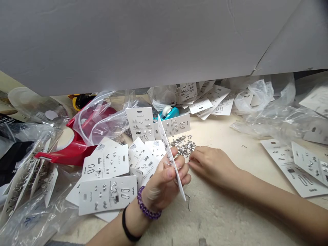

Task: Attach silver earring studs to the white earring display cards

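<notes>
My left hand (162, 176) grips a white earring card (165, 143), held upright and nearly edge-on to me, with the thumb on one face and the fingers behind. Purple beads circle that wrist. My right hand (214, 164) rests on the table by a pile of small metal earring backs (183, 145). Its fingertips are pressed together at the pile's near edge; whatever they pinch, if anything, is hidden. Left of my left hand lie overlapping cards of earrings, the nearest card (107, 194) face up. Another card (139, 123) stands upright behind the pile.
A red tape dispenser (69, 153) and clear plastic bags (97, 119) lie to the left. At the back are a teal tape holder (169, 112) and more cards (201, 104). Cards (289, 167) and bags (282, 118) occupy the right. A grey-white panel (143, 44) overhangs the table.
</notes>
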`<state>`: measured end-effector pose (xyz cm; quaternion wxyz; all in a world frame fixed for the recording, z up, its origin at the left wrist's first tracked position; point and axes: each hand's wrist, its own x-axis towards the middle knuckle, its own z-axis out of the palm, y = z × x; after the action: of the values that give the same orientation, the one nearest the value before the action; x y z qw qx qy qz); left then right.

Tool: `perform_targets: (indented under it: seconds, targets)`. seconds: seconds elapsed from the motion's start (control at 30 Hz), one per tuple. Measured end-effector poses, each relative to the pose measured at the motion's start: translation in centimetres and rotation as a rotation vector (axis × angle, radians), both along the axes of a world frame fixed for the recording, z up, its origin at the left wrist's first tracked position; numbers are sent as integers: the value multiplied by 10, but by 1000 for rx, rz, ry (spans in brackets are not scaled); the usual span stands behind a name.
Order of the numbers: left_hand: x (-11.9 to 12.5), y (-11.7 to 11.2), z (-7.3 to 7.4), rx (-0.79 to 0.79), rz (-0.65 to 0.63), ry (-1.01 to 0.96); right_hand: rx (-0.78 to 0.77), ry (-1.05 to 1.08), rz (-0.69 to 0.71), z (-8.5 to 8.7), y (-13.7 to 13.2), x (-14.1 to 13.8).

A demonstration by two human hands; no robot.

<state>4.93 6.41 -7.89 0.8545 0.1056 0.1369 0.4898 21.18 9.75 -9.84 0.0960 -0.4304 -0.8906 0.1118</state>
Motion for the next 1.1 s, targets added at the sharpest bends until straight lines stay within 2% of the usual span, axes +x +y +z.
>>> perform_targets:
  seconds: [0.33, 0.53, 0.83, 0.97, 1.1]
  targets:
    - [-1, 1, 1, -27, 16, 6, 36, -16, -55, 5, 1, 4]
    - [-1, 1, 1, -34, -1, -9, 47, -2, 18, 4, 0, 7]
    - [0, 1, 1, -46, 4, 1, 169, 1, 49, 3, -4, 3]
    - [0, 1, 1, -56, 6, 23, 141, -11, 66, 3, -4, 3]
    - [1, 1, 1, -62, 4, 43, 91, 29, 20, -1, -1, 3]
